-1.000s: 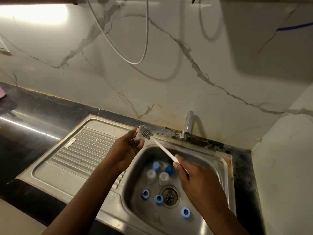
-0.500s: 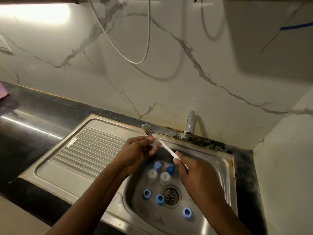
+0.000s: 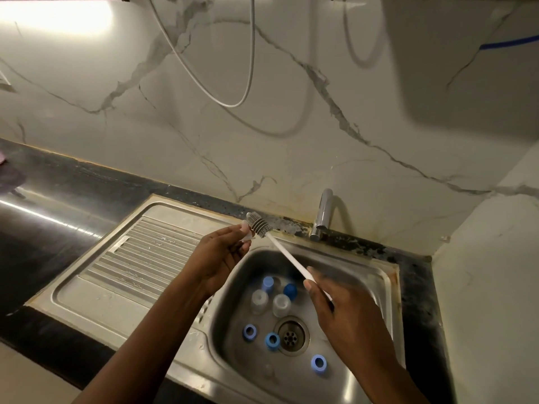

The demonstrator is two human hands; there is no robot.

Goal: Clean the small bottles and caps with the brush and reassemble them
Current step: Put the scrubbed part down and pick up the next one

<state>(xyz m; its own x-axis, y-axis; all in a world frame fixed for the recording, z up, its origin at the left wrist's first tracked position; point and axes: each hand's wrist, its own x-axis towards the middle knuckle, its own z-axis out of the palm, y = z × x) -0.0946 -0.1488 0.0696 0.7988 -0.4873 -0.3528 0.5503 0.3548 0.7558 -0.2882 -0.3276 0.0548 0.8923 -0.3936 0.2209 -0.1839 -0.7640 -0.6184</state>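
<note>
My left hand point(image 3: 221, 252) holds a small pale item point(image 3: 246, 233), a bottle or a cap, at its fingertips over the sink's back left corner. My right hand point(image 3: 341, 313) grips the white handle of the brush point(image 3: 287, 255). The grey bristle head point(image 3: 256, 224) lies against the pale item. In the steel sink basin point(image 3: 361, 275) stand two clear small bottles point(image 3: 269, 300) and two blue-capped ones point(image 3: 280, 287). Three blue caps point(image 3: 272, 341) lie round the drain point(image 3: 291, 335).
A ribbed steel drainboard point(image 3: 131, 258) lies left of the basin. The tap point(image 3: 322, 215) rises at the back rim. Black countertop point(image 3: 49, 205) runs along the left and front. A white cable point(image 3: 230, 103) hangs on the marble wall.
The brush head, pushed in between my left fingers half a second ago, has drawn back out and shows fully again at the pale item. Both hands stay over the sink.
</note>
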